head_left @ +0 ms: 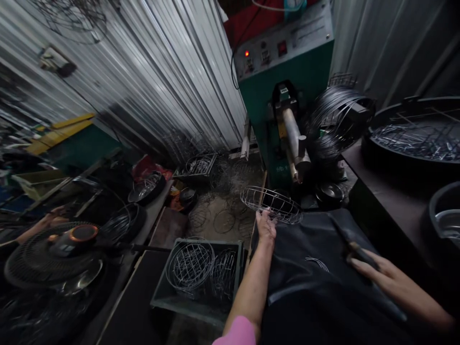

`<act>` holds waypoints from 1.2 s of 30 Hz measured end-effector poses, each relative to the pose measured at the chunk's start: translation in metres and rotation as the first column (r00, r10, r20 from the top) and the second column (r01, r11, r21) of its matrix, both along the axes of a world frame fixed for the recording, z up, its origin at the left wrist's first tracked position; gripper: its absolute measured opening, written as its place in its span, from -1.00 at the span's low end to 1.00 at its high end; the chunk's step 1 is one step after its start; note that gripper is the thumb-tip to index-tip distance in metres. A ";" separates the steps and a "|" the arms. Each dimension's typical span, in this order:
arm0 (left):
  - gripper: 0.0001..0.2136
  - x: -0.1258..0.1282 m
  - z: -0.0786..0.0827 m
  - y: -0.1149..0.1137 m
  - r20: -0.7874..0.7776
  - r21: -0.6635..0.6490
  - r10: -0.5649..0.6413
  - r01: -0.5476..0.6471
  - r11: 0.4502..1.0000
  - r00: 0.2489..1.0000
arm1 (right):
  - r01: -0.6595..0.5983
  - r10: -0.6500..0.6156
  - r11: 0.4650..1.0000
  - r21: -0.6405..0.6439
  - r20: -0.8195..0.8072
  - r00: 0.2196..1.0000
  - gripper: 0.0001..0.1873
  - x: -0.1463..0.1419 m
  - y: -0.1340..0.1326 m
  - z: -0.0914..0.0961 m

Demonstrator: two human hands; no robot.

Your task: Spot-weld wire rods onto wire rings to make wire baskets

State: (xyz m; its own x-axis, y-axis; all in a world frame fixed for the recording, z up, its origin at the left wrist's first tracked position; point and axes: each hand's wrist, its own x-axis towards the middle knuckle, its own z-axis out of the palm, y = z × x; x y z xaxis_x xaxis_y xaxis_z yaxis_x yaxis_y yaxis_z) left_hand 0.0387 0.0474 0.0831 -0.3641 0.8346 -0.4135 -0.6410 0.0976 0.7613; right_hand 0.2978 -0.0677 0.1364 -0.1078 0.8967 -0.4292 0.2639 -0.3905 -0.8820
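Wire basket (273,203) hung tilted before the green machine (287,72), at the far edge of a dark cloth (312,239). The left hand (266,225) gripped its near rim. The right hand (366,266) lay on the cloth, its grip impossible to tell.

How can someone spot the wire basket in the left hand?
Find the green machine by the corrugated wall. Just before it, the left hand grips a wire basket by the rim. Unlike those in the grey crate, it is alone and hand-held.

Dim, murky scene; edges bend and blur, corrugated wall glares faintly
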 end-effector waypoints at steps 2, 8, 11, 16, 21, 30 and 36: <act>-0.73 0.001 0.000 0.000 -0.065 0.044 0.047 -0.044 0.998 0.997 | -0.057 0.055 0.997 -0.047 -0.042 0.998 -0.42 -0.022 0.014 0.013; -0.67 0.008 -0.005 0.002 -0.247 0.115 0.140 -0.114 0.987 0.959 | -0.061 0.010 0.985 -0.162 -0.299 0.954 -0.41 -0.048 0.025 0.009; -0.66 0.011 -0.010 0.002 -0.308 0.162 0.171 -0.125 0.979 0.936 | -0.111 -0.048 0.961 -0.253 -0.548 0.835 -0.51 -0.046 0.024 0.004; -0.63 0.013 -0.015 0.000 -0.359 0.260 0.242 -0.152 0.954 0.901 | -0.302 -0.165 0.867 -0.396 -0.801 0.576 -0.51 -0.042 0.022 0.008; -0.66 0.017 -0.016 -0.004 -0.317 0.274 0.236 -0.149 0.950 0.919 | -0.307 -0.271 0.826 -0.473 -0.810 0.521 -0.46 -0.050 0.018 0.009; -0.62 0.022 -0.026 -0.009 -0.286 0.349 0.238 -0.131 0.928 0.928 | -0.255 -0.362 0.828 -0.499 -0.823 0.438 -0.63 -0.061 0.011 0.005; -0.66 0.023 -0.044 -0.013 -0.333 0.368 0.236 -0.104 0.924 0.913 | -0.320 -0.392 0.832 -0.453 -0.889 0.238 -0.75 -0.066 0.010 0.003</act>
State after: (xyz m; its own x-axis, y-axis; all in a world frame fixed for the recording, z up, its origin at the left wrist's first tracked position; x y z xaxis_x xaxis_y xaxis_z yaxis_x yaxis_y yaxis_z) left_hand 0.0619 0.0342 0.0395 -0.5826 0.8098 0.0690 -0.2953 -0.2900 0.9103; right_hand 0.2319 -0.0578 0.1394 -0.7061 0.6204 -0.3413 -0.6212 -0.7741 -0.1220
